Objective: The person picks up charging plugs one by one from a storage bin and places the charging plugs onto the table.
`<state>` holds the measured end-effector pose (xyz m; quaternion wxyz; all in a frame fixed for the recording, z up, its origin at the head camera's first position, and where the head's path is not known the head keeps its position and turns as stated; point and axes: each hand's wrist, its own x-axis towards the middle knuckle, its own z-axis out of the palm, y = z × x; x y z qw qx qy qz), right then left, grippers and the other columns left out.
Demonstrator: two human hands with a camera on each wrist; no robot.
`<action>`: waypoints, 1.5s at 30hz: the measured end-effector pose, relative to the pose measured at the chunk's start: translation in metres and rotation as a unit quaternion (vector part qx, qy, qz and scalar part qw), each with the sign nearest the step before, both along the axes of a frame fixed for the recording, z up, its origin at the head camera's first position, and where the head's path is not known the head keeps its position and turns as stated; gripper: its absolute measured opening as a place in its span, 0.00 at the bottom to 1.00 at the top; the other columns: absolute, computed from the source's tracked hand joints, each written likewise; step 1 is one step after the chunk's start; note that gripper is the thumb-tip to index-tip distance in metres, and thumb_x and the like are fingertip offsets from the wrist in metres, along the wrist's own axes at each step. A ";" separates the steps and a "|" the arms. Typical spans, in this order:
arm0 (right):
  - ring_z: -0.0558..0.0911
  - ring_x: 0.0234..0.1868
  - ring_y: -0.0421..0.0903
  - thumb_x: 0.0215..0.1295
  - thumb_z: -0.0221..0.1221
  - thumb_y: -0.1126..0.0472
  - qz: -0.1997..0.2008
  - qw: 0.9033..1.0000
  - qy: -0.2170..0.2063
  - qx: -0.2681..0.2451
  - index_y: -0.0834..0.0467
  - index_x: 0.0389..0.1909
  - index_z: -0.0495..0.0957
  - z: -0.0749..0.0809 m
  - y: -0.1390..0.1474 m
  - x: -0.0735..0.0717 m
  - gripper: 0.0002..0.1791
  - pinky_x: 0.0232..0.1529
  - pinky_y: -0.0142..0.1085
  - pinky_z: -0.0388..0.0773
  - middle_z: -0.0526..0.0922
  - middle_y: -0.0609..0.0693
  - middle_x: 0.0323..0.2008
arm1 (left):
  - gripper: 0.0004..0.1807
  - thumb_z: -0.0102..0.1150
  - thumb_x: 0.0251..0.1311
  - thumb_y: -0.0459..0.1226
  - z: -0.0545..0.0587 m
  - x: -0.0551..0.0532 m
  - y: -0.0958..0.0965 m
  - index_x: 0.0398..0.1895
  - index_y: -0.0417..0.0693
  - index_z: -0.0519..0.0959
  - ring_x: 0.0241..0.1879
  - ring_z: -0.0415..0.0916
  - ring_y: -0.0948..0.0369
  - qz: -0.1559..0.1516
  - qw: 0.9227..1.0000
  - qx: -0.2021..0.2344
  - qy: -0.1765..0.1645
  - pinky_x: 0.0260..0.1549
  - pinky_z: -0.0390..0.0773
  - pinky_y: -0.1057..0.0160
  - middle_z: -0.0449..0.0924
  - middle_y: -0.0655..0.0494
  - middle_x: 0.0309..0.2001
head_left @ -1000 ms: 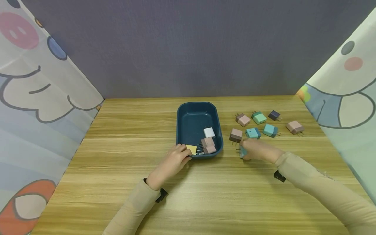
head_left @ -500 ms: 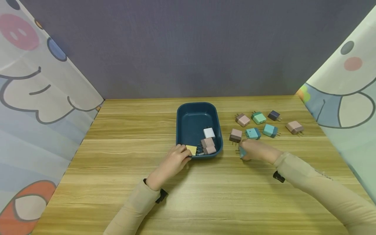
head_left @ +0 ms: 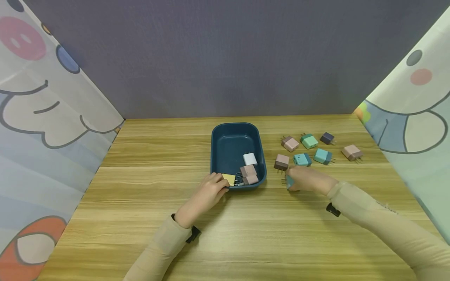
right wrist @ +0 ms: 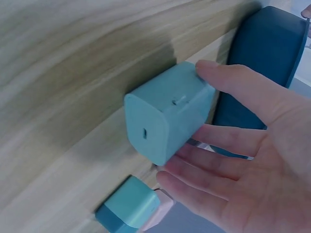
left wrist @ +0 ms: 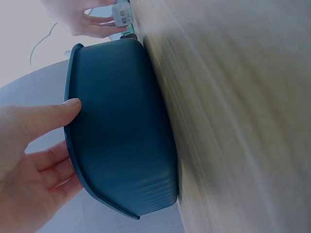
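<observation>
My left hand point(head_left: 206, 191) grips the near left rim of a dark blue plastic bin point(head_left: 238, 124); in the left wrist view the thumb lies outside the wall and the fingers reach over the rim. In the bin are a yellow charger point(head_left: 229, 179) by my fingers, a white charger point(head_left: 250, 159) and two pink ones point(head_left: 248, 170). To the right of the bin, my right hand point(head_left: 311, 180) pinches a light blue plug charger point(right wrist: 165, 114) between thumb and fingers, low at the table surface. Its prongs point left, towards the bin. Whether it touches the table is unclear.
Several chargers lie just beyond my right hand: light blue ones point(head_left: 322, 156), a pink-brown one point(head_left: 281, 161), a pink one point(head_left: 290, 143), a green one point(head_left: 309, 141), a navy one point(head_left: 327, 138) and another pink one point(head_left: 351, 152). A grey wall panel point(head_left: 232, 70) stands behind the table.
</observation>
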<state>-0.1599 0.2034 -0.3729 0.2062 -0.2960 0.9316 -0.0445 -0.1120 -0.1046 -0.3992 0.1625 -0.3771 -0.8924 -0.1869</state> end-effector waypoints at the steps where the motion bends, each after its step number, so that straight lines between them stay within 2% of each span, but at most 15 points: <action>1: 0.77 0.37 0.54 0.49 0.64 0.60 0.000 1.000 0.001 0.000 0.71 0.42 0.74 0.001 0.000 0.000 0.22 0.36 0.41 0.75 0.77 0.62 0.38 | 0.05 0.65 0.46 0.32 0.000 0.000 0.000 0.25 0.45 0.77 0.24 0.64 0.62 -0.001 1.000 0.001 0.000 0.25 0.64 0.68 0.68 0.57 0.23; 7: 0.78 0.35 0.53 0.51 0.63 0.59 0.009 1.000 0.012 -0.003 0.70 0.41 0.75 0.006 -0.001 0.000 0.21 0.34 0.39 0.76 0.77 0.62 0.38 | 0.05 0.65 0.46 0.32 -0.001 0.000 0.000 0.25 0.46 0.77 0.24 0.63 0.62 -0.004 1.000 0.006 0.002 0.25 0.63 0.68 0.68 0.58 0.23; 12: 0.79 0.37 0.54 0.53 0.61 0.61 0.015 1.000 0.007 -0.003 0.69 0.39 0.76 0.012 -0.001 -0.003 0.17 0.35 0.40 0.76 0.79 0.60 0.37 | 0.05 0.64 0.46 0.32 -0.001 -0.001 0.000 0.25 0.47 0.77 0.24 0.63 0.63 -0.003 1.000 0.007 0.003 0.25 0.63 0.68 0.68 0.58 0.23; 17: 0.78 0.28 0.48 0.57 0.57 0.61 0.005 1.000 -0.002 0.002 0.66 0.34 0.77 0.021 -0.002 -0.007 0.11 0.29 0.37 0.75 0.78 0.56 0.29 | 0.05 0.65 0.46 0.32 -0.001 -0.001 0.000 0.24 0.46 0.77 0.24 0.63 0.63 -0.003 1.000 0.010 0.006 0.25 0.63 0.68 0.68 0.58 0.23; 19: 0.73 0.21 0.43 0.58 0.56 0.60 -0.005 1.000 -0.008 0.002 0.65 0.31 0.76 0.025 -0.004 -0.009 0.09 0.23 0.35 0.71 0.75 0.53 0.23 | 0.05 0.65 0.45 0.32 -0.002 -0.001 0.001 0.24 0.46 0.77 0.24 0.63 0.63 -0.003 1.000 0.010 0.006 0.25 0.63 0.68 0.68 0.58 0.23; 21: 0.71 0.20 0.41 0.58 0.56 0.60 -0.008 1.000 -0.012 0.002 0.64 0.32 0.75 0.030 -0.005 -0.011 0.09 0.22 0.34 0.69 0.73 0.51 0.21 | 0.05 0.65 0.45 0.32 -0.001 -0.001 0.001 0.24 0.45 0.77 0.24 0.63 0.62 -0.002 1.000 0.010 0.005 0.25 0.63 0.68 0.68 0.57 0.23; 24: 0.75 0.23 0.44 0.58 0.57 0.60 -0.011 1.000 -0.014 0.004 0.67 0.38 0.74 0.038 -0.009 -0.013 0.13 0.24 0.36 0.72 0.77 0.54 0.25 | 0.05 0.65 0.45 0.32 -0.001 -0.001 0.001 0.25 0.45 0.77 0.24 0.63 0.62 -0.002 1.000 0.007 0.002 0.25 0.63 0.68 0.69 0.57 0.23; 28: 0.78 0.28 0.45 0.57 0.58 0.61 0.005 1.000 0.004 0.013 0.71 0.48 0.71 0.046 -0.016 -0.016 0.21 0.28 0.37 0.74 0.79 0.60 0.36 | 0.04 0.65 0.46 0.32 -0.002 -0.001 0.000 0.25 0.45 0.78 0.24 0.63 0.63 -0.002 1.000 0.005 0.000 0.25 0.63 0.68 0.69 0.57 0.24; 33: 0.78 0.28 0.44 0.58 0.56 0.62 0.010 1.000 0.011 0.014 0.71 0.48 0.71 0.051 -0.023 -0.021 0.20 0.29 0.36 0.74 0.77 0.62 0.39 | 0.05 0.65 0.46 0.32 -0.002 -0.002 0.000 0.25 0.46 0.77 0.24 0.63 0.63 -0.004 1.000 0.009 0.005 0.24 0.63 0.68 0.68 0.58 0.23; 41: 0.74 0.22 0.41 0.58 0.57 0.60 0.032 0.998 0.043 0.032 0.67 0.41 0.74 0.061 -0.036 -0.031 0.15 0.27 0.34 0.72 0.78 0.53 0.27 | 0.05 0.65 0.46 0.31 -0.001 -0.001 -0.001 0.25 0.46 0.77 0.24 0.62 0.62 -0.007 1.000 0.011 0.002 0.25 0.63 0.68 0.68 0.58 0.23; 45: 0.77 0.29 0.46 0.59 0.57 0.59 0.031 0.997 0.047 0.043 0.66 0.43 0.74 0.066 -0.044 -0.036 0.16 0.37 0.41 0.73 0.79 0.55 0.32 | 0.05 0.65 0.46 0.32 0.000 -0.001 -0.001 0.26 0.46 0.77 0.24 0.62 0.62 -0.006 1.000 0.008 -0.001 0.25 0.63 0.68 0.68 0.57 0.24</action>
